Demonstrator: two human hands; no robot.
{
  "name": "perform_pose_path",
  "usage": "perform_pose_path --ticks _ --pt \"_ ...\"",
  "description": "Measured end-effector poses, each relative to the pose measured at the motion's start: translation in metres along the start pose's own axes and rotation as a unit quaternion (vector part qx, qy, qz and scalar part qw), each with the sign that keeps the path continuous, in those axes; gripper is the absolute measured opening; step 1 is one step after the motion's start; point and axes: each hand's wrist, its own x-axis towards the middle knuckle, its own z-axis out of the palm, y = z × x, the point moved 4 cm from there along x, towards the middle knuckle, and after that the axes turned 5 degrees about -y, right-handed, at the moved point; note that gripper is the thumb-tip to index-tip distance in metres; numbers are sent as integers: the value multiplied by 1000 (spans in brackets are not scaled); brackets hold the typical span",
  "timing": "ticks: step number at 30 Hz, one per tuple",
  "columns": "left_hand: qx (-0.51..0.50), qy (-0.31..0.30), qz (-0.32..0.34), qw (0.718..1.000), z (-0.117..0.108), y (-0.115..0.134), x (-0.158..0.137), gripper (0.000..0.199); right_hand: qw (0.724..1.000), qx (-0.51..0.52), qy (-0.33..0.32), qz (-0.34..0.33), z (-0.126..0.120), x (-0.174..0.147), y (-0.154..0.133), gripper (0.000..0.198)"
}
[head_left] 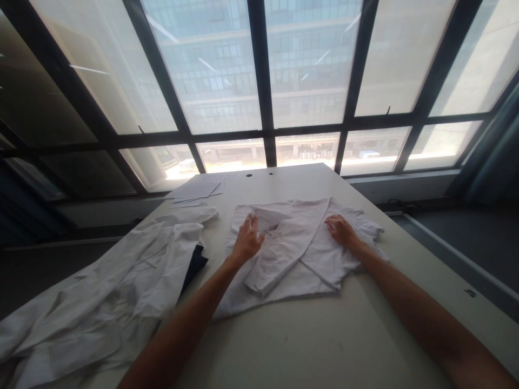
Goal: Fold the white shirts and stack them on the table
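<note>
Nearest you, a crumpled white pile (pixel 121 292) crowds the left. Your left hand (pixel 248 240) touches the white garment (pixel 292 254), mid-surface (pixel 308 335), its fingers part-spread; your right hand's (pixel 340 229) lie close together on its right side. Whether either grips, you cannot tell. You seem to be arranging folds; flattening likely calls for light fingers. Room opens on the near side; the right edge sits close.

Dark-framed windows (pixel 223 70), brightly daylit; bluish curtain (pixel 492 148) far right; white table (pixel 292 346); dark grey floor (pixel 497 235).
</note>
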Motion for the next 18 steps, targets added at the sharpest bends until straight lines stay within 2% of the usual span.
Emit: perform_pose_path --ticks 2,5,9,13,15,18 --pt "26 10 -62 998 -8 -12 0 72 1000 5 -5 0 2 1 0 30" --pt "52 -65 -76 994 -19 -19 -4 63 1000 14 -2 -13 3 2 -2 30" --pt "25 -252 13 967 -30 -6 -19 44 1000 15 -1 -17 4 2 -3 30" --pt "4 -394 139 908 -30 25 -42 55 999 18 3 -31 3 1 -4 30" --pt "14 -435 169 884 -25 39 -52 65 999 19 8 -40 3 1 -5 29" --pt "40 -437 171 882 -19 50 -58 68 998 23 17 -57 1 0 -5 29"
